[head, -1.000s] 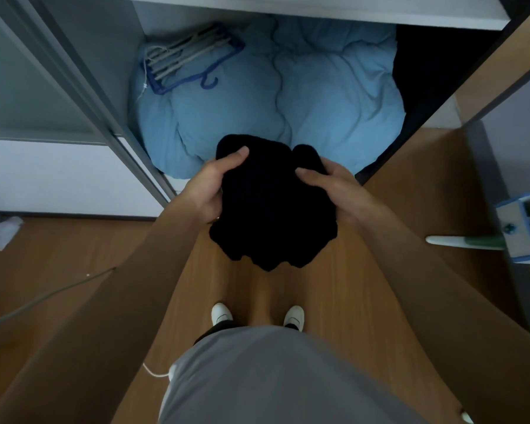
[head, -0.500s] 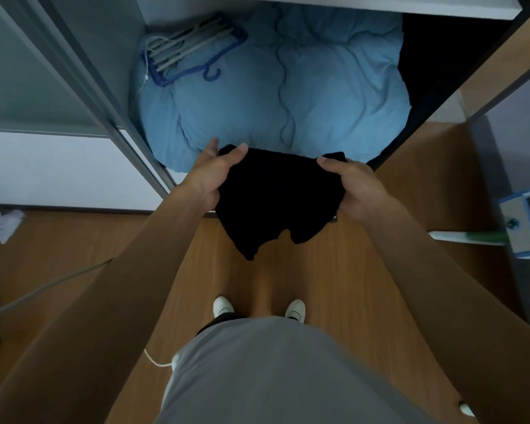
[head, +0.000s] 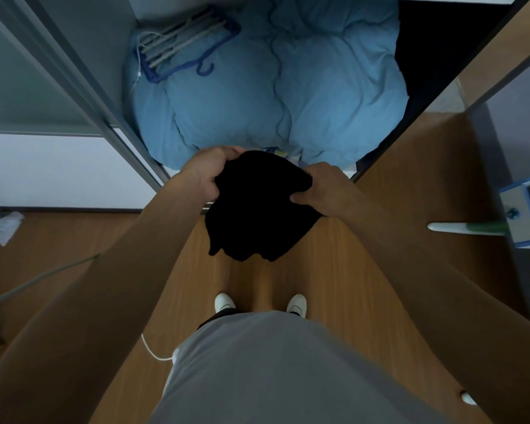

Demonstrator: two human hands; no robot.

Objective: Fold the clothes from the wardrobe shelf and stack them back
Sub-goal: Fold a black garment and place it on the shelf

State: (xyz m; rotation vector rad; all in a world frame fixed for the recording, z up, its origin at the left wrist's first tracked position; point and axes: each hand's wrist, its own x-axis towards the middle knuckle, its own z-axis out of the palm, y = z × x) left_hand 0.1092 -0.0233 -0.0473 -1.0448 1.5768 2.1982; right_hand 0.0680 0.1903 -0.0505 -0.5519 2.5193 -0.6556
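A brown wood-grain floor is seen from above, in front of an open grey wardrobe. The bottom compartment of the wardrobe is filled by a puffy light blue duvet. A crumpled black fabric garment is held in the air just in front of the duvet's near edge, above the floor; its lower part hangs loose and uneven. The garment's upper left edge is gripped by the left hand, the fingers curled over the cloth. Its upper right edge is gripped by the right hand, the thumb pressed onto the front of the cloth. Each grip is thus closed round the fabric. A blue plastic hanger frame with pale bars lies on the duvet's far left part. 2 white shoes are seen below the garment. Crumpled white paper lies on the floor at the far left.
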